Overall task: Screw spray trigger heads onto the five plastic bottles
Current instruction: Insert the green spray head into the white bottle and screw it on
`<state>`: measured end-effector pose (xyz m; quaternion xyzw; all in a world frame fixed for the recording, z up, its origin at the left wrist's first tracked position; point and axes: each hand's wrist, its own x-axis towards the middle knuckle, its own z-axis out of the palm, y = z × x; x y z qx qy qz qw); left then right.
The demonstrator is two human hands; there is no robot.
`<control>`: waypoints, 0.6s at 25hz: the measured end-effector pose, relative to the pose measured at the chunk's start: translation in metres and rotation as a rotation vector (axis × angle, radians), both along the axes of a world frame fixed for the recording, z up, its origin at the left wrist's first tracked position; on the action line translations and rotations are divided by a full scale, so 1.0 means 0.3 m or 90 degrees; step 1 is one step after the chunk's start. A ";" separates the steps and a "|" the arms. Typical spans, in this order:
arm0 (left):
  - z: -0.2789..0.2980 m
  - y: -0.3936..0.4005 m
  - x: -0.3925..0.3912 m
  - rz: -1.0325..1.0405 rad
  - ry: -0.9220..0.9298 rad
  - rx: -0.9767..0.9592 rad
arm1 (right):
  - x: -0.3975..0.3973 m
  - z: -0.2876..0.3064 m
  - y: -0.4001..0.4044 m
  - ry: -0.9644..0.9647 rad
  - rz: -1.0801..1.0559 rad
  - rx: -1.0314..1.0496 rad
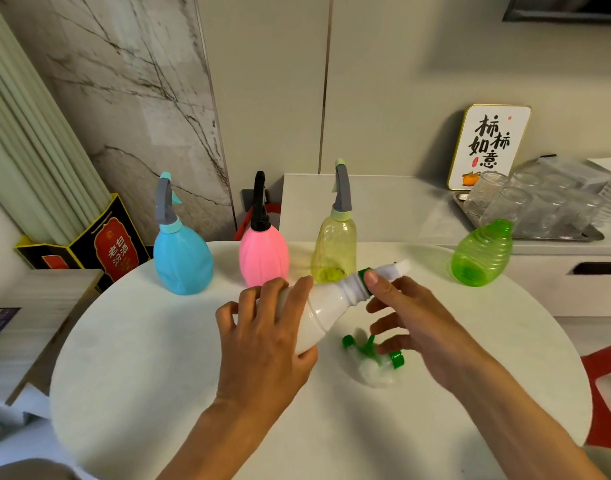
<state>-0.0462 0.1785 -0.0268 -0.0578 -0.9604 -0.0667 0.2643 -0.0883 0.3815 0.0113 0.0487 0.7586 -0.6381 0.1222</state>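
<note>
Left hand: left hand wraps the body of the white plastic bottle, tilted neck-up toward the right, steadied for threading.
Right hand: right hand pinches the green collar of the white spray trigger head at the neck, likely mid-twist.
Spare head: green-and-white trigger head lies under the right hand, blurred.
Finished trio: blue plastic bottle, pink plastic bottle and yellow translucent bottle stand beyond the hands, heads on.
Waiting: green ribbed bottle far right of the right hand, headless.
Surface: round white table.
Room: marble wall panel; tray of clear glasses and a framed calligraphy sign on the counter behind.
</note>
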 end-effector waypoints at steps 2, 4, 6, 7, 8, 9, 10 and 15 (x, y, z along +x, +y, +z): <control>0.000 -0.011 -0.008 -0.002 -0.033 0.037 | -0.017 0.025 0.055 0.061 0.010 0.073; -0.007 -0.019 -0.012 -0.007 -0.052 0.053 | -0.032 0.029 0.105 0.173 0.041 0.140; -0.011 -0.020 -0.015 -0.019 -0.058 0.067 | -0.037 0.020 0.124 0.301 0.104 0.215; -0.013 -0.019 -0.015 -0.028 -0.062 0.072 | -0.038 0.011 0.124 0.356 0.132 0.242; -0.015 -0.019 -0.015 -0.039 -0.065 0.072 | -0.039 0.002 0.122 0.397 0.153 0.265; -0.018 -0.020 -0.015 -0.053 -0.066 0.067 | -0.039 -0.003 0.119 0.425 0.167 0.285; -0.020 -0.021 -0.014 -0.066 -0.067 0.061 | -0.040 -0.004 0.120 0.437 0.177 0.299; -0.019 -0.032 -0.014 -0.096 -0.067 0.041 | -0.036 -0.003 0.121 0.410 0.252 0.264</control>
